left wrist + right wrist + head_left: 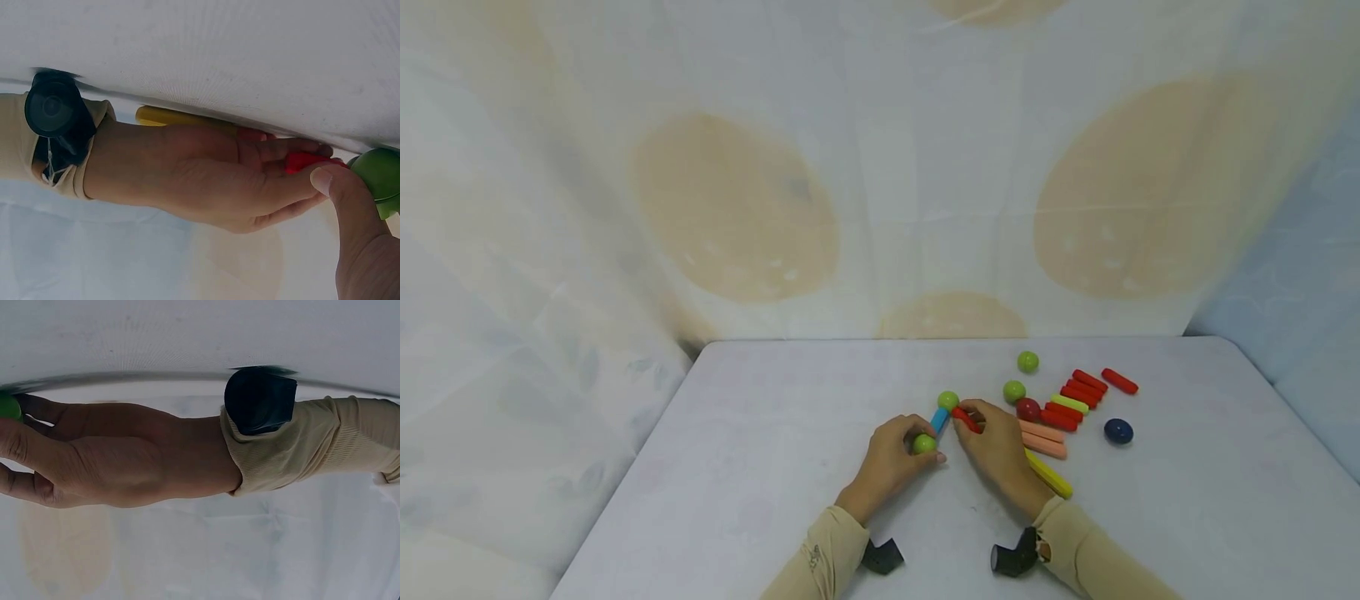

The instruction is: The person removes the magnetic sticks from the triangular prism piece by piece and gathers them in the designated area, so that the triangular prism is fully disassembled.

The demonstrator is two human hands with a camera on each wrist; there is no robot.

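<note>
In the head view my left hand (901, 454) grips a green ball (924, 444) on the white table (760, 433). A short blue stick (939, 419) runs from that ball up to a second green ball (948, 401). Just to the right, my right hand (996, 442) pinches a red stick (966, 419) whose end lies close to the upper green ball. The left wrist view shows the red stick (306, 161) between the right hand's fingers, beside a green ball (381, 175) under my left thumb. In the right wrist view the green ball (7, 406) peeks out at my left hand's fingertips.
A yellow stick (1048, 475) lies partly under my right wrist. To the right are two pink sticks (1042, 439), a dark red ball (1027, 409), two green balls (1014, 392), several red sticks (1082, 387), a lime stick (1069, 404) and a dark blue ball (1118, 431).
</note>
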